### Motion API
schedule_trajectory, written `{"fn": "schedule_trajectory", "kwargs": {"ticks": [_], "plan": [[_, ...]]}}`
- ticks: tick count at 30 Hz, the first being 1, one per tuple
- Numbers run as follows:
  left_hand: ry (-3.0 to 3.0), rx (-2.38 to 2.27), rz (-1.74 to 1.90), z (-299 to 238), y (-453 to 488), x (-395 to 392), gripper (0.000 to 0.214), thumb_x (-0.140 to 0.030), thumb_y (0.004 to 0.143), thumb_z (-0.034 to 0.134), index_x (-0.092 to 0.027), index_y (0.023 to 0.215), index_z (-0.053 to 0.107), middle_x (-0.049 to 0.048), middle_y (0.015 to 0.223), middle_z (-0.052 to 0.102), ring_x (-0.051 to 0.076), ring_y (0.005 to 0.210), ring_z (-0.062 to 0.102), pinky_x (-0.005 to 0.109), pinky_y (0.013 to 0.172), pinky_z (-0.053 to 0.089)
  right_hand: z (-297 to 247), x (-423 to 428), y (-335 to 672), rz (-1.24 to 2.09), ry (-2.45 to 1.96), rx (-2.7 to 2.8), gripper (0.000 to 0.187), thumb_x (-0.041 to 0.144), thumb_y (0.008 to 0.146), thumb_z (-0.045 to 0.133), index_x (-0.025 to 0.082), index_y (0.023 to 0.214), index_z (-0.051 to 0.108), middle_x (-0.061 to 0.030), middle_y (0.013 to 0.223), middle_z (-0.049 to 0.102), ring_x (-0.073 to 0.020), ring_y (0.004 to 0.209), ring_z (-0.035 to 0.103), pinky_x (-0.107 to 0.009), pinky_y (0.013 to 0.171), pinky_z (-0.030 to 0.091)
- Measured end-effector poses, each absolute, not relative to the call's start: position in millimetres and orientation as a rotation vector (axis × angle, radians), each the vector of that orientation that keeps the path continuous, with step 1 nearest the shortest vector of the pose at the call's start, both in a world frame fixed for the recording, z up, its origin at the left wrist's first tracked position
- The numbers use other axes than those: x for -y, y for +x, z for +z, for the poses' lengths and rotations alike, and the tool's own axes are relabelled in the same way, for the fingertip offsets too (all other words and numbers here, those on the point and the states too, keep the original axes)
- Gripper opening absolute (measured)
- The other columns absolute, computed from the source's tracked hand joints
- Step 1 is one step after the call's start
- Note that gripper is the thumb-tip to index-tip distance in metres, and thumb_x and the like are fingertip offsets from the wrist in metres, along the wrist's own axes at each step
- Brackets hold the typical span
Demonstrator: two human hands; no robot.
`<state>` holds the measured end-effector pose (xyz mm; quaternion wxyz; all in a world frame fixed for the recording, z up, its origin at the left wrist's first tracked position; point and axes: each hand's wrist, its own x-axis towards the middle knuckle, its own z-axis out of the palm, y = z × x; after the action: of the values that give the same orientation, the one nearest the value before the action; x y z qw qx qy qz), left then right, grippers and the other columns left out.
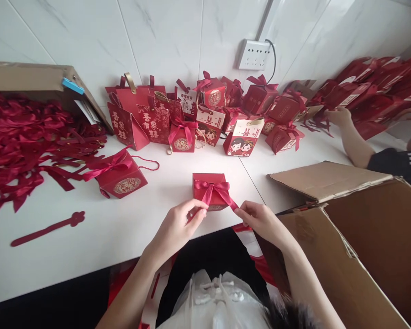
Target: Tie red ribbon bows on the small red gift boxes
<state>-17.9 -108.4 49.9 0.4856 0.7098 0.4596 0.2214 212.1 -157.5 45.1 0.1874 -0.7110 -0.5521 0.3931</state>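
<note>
While left hand [182, 221] and right hand [259, 219] pinch its tails, a glossy pink bow [212, 186] crosses the box [219, 197] — compact, deep red.

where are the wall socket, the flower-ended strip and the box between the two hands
Wall socket [255, 55]: head view, middle of its white front
Flower-ended strip [48, 230]: head view, middle of its length
Box [219, 196]: head view, its red panel

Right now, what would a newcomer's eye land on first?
Probably the red box at centre, with a ribbon bow whose tails the left hand and right hand pinch. Behind it, a cluster of mostly red boxes stands near the tiled wall. At far left, red ribbons spread from a cardboard box.
</note>
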Motion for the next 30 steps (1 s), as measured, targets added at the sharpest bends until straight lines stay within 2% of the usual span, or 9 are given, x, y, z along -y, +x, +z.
{"fn": "schedule_trajectory", "kwargs": {"ticks": [4,8,10,13,17,20,24,28,30], "plan": [[1.790,-1.053,0.271,53,-23,109,0.029,-0.046,0.087,0.044,-0.027,0.099,0.062,-0.0012,0.091,0.067,0.015,0.076,0.062,0.024,0.068,0.048,54,170,209,1.071,-2.194,1.765,0.030,0.043,0.082,0.053,0.021,0.062,0.051,-0.0002,0.059,0.057,-0.0158,0.056,0.050,-0.027,0.054,0.034],[1.936,-0.893,0.103,50,-30,101,0.027,-0.042,0.082,0.053,-0.027,0.102,0.065,0.0005,0.104,0.067,0.019,0.094,0.062,0.027,0.081,0.047,56,164,187,1.224,-1.965,1.785,0.036,0.048,0.089,0.042,0.021,0.072,0.058,-0.0021,0.067,0.062,-0.0163,0.062,0.056,-0.026,0.058,0.038],[1.965,-0.789,-0.066,56,-40,94,0.024,-0.039,0.080,0.056,-0.027,0.098,0.067,-0.0007,0.100,0.069,0.019,0.093,0.064,0.025,0.081,0.047,54,160,174,1.257,-1.854,1.781,0.039,0.049,0.091,0.039,0.020,0.075,0.060,-0.0028,0.069,0.063,-0.0158,0.064,0.058,-0.026,0.060,0.040],[1.954,-0.834,-0.214,74,-57,81,0.021,-0.041,0.081,0.055,-0.028,0.090,0.069,-0.0032,0.090,0.071,0.017,0.084,0.066,0.023,0.076,0.048,56,157,169,1.299,-1.835,1.780,0.037,0.051,0.088,0.046,0.019,0.080,0.063,-0.0028,0.068,0.063,-0.0156,0.061,0.059,-0.025,0.060,0.040],[2.045,-1.115,0.259,90,-50,60,0.028,-0.044,0.087,0.046,-0.025,0.087,0.066,-0.0018,0.093,0.070,0.017,0.090,0.063,0.025,0.081,0.047,66,157,186,1.214,-1.898,1.703,0.042,0.055,0.087,0.044,0.019,0.070,0.059,-0.0005,0.060,0.061,-0.0127,0.051,0.054,-0.024,0.053,0.039],[2.256,-1.064,0.622,80,-18,44,0.025,-0.037,0.090,0.045,-0.022,0.092,0.065,0.0013,0.095,0.067,0.018,0.096,0.059,0.031,0.091,0.044,70,156,191,1.146,-1.901,1.652,0.046,0.055,0.088,0.041,0.019,0.064,0.056,0.0004,0.056,0.060,-0.0117,0.048,0.053,-0.024,0.052,0.039],[2.430,-0.851,0.564,59,15,30,0.017,-0.030,0.088,0.049,-0.022,0.093,0.064,0.0026,0.096,0.063,0.020,0.099,0.054,0.037,0.092,0.043,60,156,183,1.327,-1.804,1.665,0.039,0.052,0.085,0.048,0.020,0.066,0.059,-0.0005,0.060,0.063,-0.0134,0.050,0.058,-0.024,0.051,0.041],[2.467,-0.875,0.510,51,17,29,0.012,-0.029,0.086,0.055,-0.021,0.088,0.064,0.0020,0.095,0.062,0.020,0.097,0.053,0.039,0.092,0.041,40,157,175,1.371,-1.809,1.590,0.042,0.053,0.088,0.043,0.020,0.070,0.061,-0.0032,0.065,0.065,-0.0145,0.051,0.059,-0.025,0.048,0.041],[2.482,-0.879,0.505,50,16,30,0.010,-0.029,0.085,0.056,-0.022,0.087,0.063,0.0018,0.095,0.061,0.020,0.097,0.052,0.040,0.092,0.041,33,156,174,1.396,-1.808,1.614,0.038,0.053,0.087,0.046,0.020,0.078,0.063,-0.0033,0.065,0.064,-0.0151,0.053,0.059,-0.025,0.047,0.040]]}}
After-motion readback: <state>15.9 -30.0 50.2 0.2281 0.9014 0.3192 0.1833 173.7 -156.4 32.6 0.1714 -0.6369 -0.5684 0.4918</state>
